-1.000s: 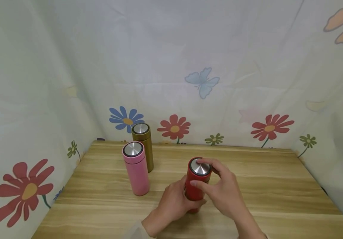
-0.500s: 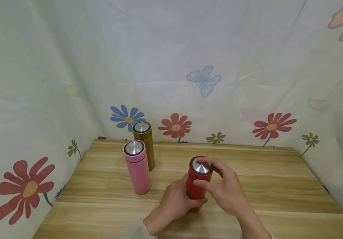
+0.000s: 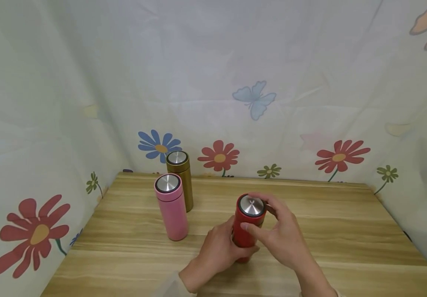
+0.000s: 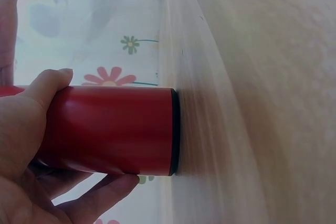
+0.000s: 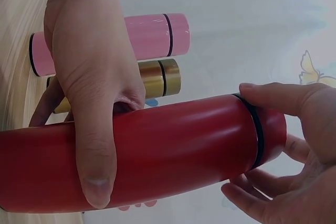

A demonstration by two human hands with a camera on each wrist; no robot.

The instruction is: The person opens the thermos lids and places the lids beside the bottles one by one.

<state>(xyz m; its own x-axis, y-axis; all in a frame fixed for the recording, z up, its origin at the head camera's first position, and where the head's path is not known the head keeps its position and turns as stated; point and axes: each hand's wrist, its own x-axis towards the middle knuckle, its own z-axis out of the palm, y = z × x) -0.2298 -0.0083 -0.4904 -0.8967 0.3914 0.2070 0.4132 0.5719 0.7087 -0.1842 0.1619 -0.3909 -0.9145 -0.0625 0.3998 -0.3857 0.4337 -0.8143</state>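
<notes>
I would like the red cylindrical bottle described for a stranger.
Start at the wood-grain table. On its near side, the left hand grips the body and the right hand the top of the red cylindrical bottle. Unlike the pink cylindrical bottle and gold cylindrical bottle, it is red and held.

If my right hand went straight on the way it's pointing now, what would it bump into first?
The red bottle, most likely at its lid, which the right hand has between thumb and fingers, though depth there is hard to judge.
</notes>
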